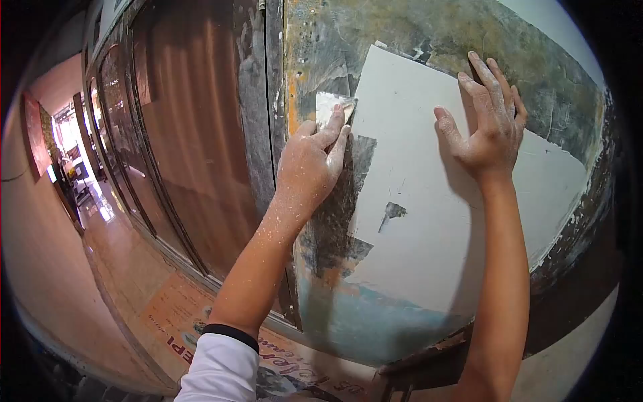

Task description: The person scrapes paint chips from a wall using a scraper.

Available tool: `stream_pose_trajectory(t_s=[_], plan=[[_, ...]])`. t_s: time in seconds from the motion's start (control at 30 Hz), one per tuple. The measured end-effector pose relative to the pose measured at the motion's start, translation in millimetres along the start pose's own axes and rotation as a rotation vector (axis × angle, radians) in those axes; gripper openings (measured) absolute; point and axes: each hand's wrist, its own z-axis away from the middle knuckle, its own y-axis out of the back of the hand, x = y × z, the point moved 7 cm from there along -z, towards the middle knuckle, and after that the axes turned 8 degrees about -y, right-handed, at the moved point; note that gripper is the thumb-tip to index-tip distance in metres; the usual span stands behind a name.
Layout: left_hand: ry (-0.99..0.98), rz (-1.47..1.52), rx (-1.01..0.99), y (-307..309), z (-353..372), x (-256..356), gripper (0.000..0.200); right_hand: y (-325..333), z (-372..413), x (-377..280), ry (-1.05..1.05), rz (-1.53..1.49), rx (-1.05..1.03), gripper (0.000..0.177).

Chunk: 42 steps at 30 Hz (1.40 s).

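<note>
My left hand (311, 157), speckled with white dust, presses a small flat scraper (328, 106) against the wall near its left edge. White filler covers the visible face of the scraper; my fingers hide the rest. With fingers spread, my right hand (487, 120) rests on the upper part of a large white filler patch (415, 167). A bare dark spot (392, 211) shows low in the patch. Around it the wall (335, 33) is stained grey, green and orange, with blue paint below.
A dark-framed door or window with a brown curtain (194, 134) stands just left of the wall. A printed banner (181, 321) lies on the tiled floor below. A narrow passage (94, 181) runs away at far left. The wall's ragged right edge (569, 221) lies beyond my right arm.
</note>
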Motion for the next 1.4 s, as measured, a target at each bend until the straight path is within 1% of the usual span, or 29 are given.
stream_pose_trajectory(t_s=[0.1, 0.37, 0.5, 0.53, 0.63, 0.7, 0.77, 0.8, 0.93, 1.0, 1.07, 1.1, 1.17, 1.23, 1.4], plan=[[-0.056, -0.028, 0.012, 4, -15, 2, 0.039, 1, 0, -1, -0.007, 0.011, -0.002, 0.048], [-0.052, -0.041, -0.019, 12, -59, 13, 0.04, 1, 0, -1, -0.01, 0.012, 0.006, 0.047], [-0.132, -0.041, 0.0, 14, -77, 16, 0.041, 0, 1, -1, -0.001, 0.03, 0.003, 0.047], [-0.142, -0.031, 0.032, 14, -79, 16, 0.04, 0, 1, -1, -0.014, 0.025, 0.0, 0.047], [-0.105, 0.008, 0.021, 15, -80, 15, 0.041, 1, 0, -1, -0.007, 0.016, -0.004, 0.047], [-0.105, 0.005, 0.011, 16, -73, 15, 0.042, 3, -1, -2, -0.004, 0.003, 0.004, 0.048], [-0.043, 0.021, 0.009, 13, -56, 11, 0.042, 2, 0, -1, -0.007, 0.016, -0.004, 0.047], [-0.087, -0.035, 0.022, 9, -44, 9, 0.04, 0, 1, -1, -0.006, 0.027, 0.0, 0.047], [-0.046, 0.009, 0.015, 4, 23, 0, 0.038, 1, 0, -2, -0.003, 0.019, 0.0, 0.047], [0.077, 0.005, -0.062, -3, 54, -6, 0.037, 2, 0, -2, -0.007, -0.005, -0.01, 0.048], [0.102, 0.039, -0.048, -10, 75, -5, 0.037, 3, -1, -3, -0.005, -0.014, -0.017, 0.048], [0.124, 0.067, -0.037, -13, 81, -6, 0.037, 3, 0, -4, -0.002, -0.017, -0.018, 0.048], [0.094, 0.048, 0.002, -15, 82, -3, 0.037, 3, -1, -2, 0.004, 0.005, 0.0, 0.048], [0.141, 0.102, 0.012, -18, 83, -5, 0.038, 3, 0, -3, 0.005, 0.006, -0.003, 0.048], [0.118, 0.041, 0.016, -19, 67, 1, 0.038, 3, 0, -3, 0.011, -0.015, -0.008, 0.048]])
